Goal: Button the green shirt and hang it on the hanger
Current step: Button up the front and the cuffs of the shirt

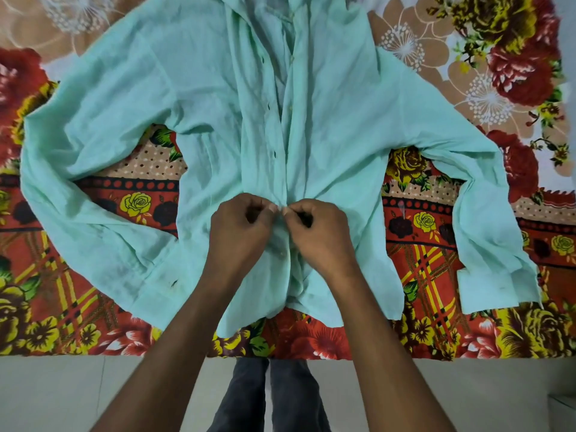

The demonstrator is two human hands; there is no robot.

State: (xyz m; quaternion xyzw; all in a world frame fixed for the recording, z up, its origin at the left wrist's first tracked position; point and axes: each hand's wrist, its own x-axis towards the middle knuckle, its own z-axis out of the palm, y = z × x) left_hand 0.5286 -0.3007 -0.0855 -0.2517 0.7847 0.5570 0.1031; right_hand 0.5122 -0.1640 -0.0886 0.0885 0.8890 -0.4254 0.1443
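We keep the green shirt (pixel 327 126) spread flat on the floral bedsheet (pixel 467 232) so its plackets line up. Our left hand (pixel 241 227) and right hand (pixel 319 232) pinch both plackets together, low down; buttonholes beyond gape unfastened.

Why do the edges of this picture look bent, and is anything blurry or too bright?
Head view: the wide lens bows the bed edge and stretches the green shirt outward. Lighting is soft and even, with no harsh glare, only faint shadow under the left hand and right hand. The centre is sharp; the floral bedsheet softens toward the corners.
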